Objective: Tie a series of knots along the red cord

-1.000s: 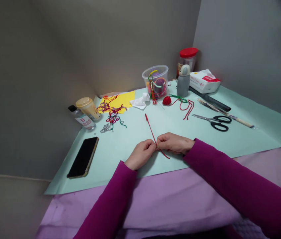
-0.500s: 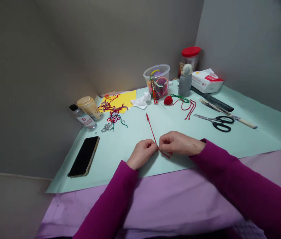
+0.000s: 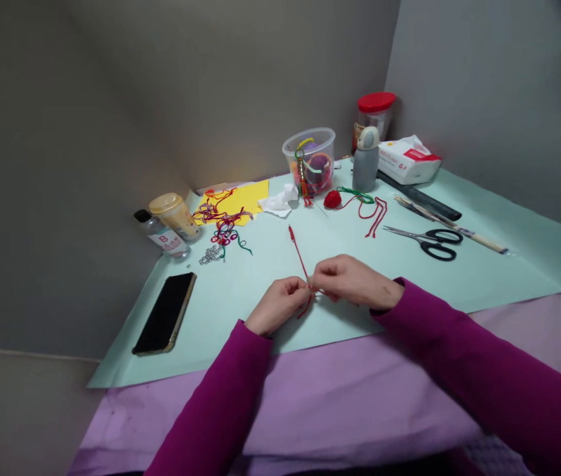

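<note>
A thin red cord (image 3: 298, 259) lies on the pale green paper sheet (image 3: 241, 311), running from the far end down to my hands. My left hand (image 3: 278, 305) pinches the cord between thumb and fingers. My right hand (image 3: 352, 281) pinches it too, right next to the left, and the fingertips nearly meet. A short tail of the cord (image 3: 303, 309) hangs below the pinch toward the left hand. The part inside my fingers is hidden.
Black-handled scissors (image 3: 434, 241) lie to the right, and a black phone (image 3: 165, 313) lies to the left. Tangled coloured cords (image 3: 221, 215) sit on yellow paper (image 3: 253, 195). A plastic tub of cords (image 3: 309, 162), a red yarn ball (image 3: 333, 199) and a grey bottle (image 3: 365, 162) stand at the back.
The cord's short tail, which pointed to the lower right, now hangs to the lower left of the pinch. My right hand has shifted slightly up and toward the left hand.
</note>
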Demonstrator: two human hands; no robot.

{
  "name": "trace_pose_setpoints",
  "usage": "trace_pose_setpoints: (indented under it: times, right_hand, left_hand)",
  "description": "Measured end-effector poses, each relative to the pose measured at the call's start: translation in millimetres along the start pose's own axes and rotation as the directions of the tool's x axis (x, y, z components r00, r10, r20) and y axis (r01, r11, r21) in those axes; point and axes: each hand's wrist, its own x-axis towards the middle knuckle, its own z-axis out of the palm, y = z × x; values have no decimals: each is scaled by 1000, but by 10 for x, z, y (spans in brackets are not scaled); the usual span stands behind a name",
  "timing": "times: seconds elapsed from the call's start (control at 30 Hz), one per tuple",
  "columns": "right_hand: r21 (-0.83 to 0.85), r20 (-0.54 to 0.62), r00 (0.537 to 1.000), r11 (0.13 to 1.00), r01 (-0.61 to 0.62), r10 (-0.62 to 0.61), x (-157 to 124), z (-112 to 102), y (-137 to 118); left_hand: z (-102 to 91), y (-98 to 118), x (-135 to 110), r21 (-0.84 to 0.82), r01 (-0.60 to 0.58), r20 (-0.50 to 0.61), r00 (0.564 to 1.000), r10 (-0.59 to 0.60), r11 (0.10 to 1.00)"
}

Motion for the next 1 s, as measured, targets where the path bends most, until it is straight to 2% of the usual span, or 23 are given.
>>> trace_pose_setpoints:
  times: [0.07,0.1,0.2,0.27,0.33,0.57,0.8,1.0]
  right_hand:
    - [44,-204,978,998,-39,48,38,-25,36]
    - [83,-220,973,995,-59,76,59,-20,59]
    - [201,-30,986,967,-157,167,104,36,127]
    - [229,96,977,951,-207,190,116,78,159]
    - [211,150,970,952,-222,193,122,96,186]
    - [71,113,991,994,-86,78,168,51,275]
    - [74,95,972,972,-223,216,189,100,267]
    - [128,116,952,946,-298,284,189,116,256]
  left_hand:
    - [8,5,0,-9,-3,9,1000,4,1000]
    - [11,7,1,-10,-1,10,1000,2,1000]
    - [14,9,-1,-14,4,8,1000,-3,1000]
    - [15,2,-1,-21,-1,9,1000,1,1000]
    - [15,-10,2,-21,-7,4,1000,7,1000]
    - [0,-61,13,108,-41,2,999,41,993]
    - [10,-61,-21,317,-110,-68,988,138,942]
    - [-83,-30,-48,421,-162,-126,964,235,892]
